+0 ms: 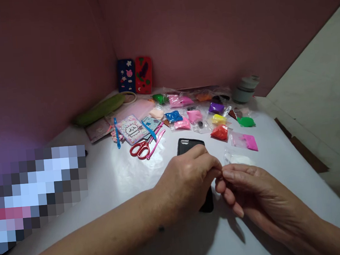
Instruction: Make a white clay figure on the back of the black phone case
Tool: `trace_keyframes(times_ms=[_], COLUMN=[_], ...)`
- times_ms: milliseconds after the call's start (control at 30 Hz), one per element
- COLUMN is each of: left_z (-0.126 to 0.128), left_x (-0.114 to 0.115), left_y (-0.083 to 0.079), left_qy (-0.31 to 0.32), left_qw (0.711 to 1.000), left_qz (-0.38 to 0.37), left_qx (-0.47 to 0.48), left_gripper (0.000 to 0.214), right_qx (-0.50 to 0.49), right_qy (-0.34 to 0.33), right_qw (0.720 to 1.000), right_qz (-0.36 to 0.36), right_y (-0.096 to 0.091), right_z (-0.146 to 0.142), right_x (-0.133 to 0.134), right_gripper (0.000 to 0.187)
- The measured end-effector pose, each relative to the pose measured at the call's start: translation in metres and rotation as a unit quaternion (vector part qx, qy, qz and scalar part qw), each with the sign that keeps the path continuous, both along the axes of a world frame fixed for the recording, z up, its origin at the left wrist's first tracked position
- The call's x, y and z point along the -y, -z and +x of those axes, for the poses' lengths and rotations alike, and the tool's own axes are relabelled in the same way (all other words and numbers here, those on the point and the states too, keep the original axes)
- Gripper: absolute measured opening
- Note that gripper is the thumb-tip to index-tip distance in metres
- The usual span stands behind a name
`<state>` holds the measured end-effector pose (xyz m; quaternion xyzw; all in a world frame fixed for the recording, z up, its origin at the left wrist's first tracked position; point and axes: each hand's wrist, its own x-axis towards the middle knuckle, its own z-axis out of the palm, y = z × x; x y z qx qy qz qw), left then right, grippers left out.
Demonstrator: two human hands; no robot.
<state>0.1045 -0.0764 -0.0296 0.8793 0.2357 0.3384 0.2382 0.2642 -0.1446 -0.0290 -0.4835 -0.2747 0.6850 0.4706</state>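
My left hand and my right hand meet fingertip to fingertip above the table, both pinched closed. Whatever sits between the fingertips is too small or too hidden to make out. Beneath my left hand lies a black phone case, its upper end and lower right corner showing, the middle covered by the hand. Just beyond my right hand is a clear packet with white clay. A bag of bright pink clay rests a little farther back.
Several bagged clays, among them red and blue, spread across the back. Red-handled scissors and a pink modelling tool lie left. Two decorated cases lean on the wall. A jar stands back right; a blurred-out screen is left.
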Motion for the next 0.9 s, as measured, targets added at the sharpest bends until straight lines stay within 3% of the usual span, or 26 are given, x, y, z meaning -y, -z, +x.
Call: trace_keyframes(times_ms=[167,500,900], left_z=[-0.002,0.000,0.000], left_x=[0.000,-0.001,-0.002], left_y=[0.005,-0.008,-0.010], left_qy=[0.024,0.008,0.034], left_qw=[0.999,0.997,0.994], left_qz=[0.041,-0.080,-0.104], left_qx=[-0.003,0.020,0.018], left_gripper=[0.018,0.012,0.015], right_qx=[0.004,-0.011,-0.009], right_qy=[0.008,0.017,0.010], right_qw=[1.000,1.000,1.000], right_qz=[-0.006,-0.016,-0.016], right_y=[0.001,0.002,0.001], right_z=[-0.001,0.000,-0.001], right_x=[-0.001,-0.002,-0.002], right_gripper=[0.021,0.017,0.019])
